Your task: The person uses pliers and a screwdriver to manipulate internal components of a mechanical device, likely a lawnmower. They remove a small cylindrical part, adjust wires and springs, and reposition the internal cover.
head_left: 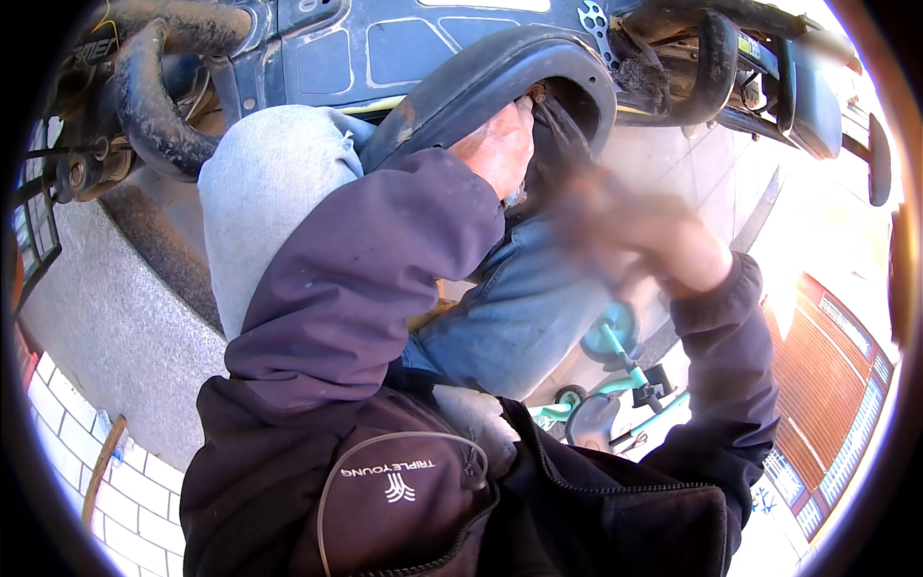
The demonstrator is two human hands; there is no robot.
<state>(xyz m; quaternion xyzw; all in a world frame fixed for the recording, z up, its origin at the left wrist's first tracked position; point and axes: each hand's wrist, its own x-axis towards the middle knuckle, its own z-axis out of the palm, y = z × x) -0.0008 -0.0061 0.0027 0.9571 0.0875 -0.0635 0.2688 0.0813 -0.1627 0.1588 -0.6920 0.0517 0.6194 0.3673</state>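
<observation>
The curved black cover point(461, 91) stands, as I see it from my remote post, against the blue metal panel point(336, 60). It is hollow, and inside it I find a rusty bolt point(536, 94) and a dark elongated part point(567, 133). The left hand point(498, 149) reaches to this hollow, beside the bolt. The right hand point(615, 226) (it is quite blurred) is near the dark part. Whether each grip is clamped or apart, I cannot tell.

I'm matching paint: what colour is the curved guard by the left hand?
Dark grey, nearly black; the curved guard shows best in the head view.
</observation>
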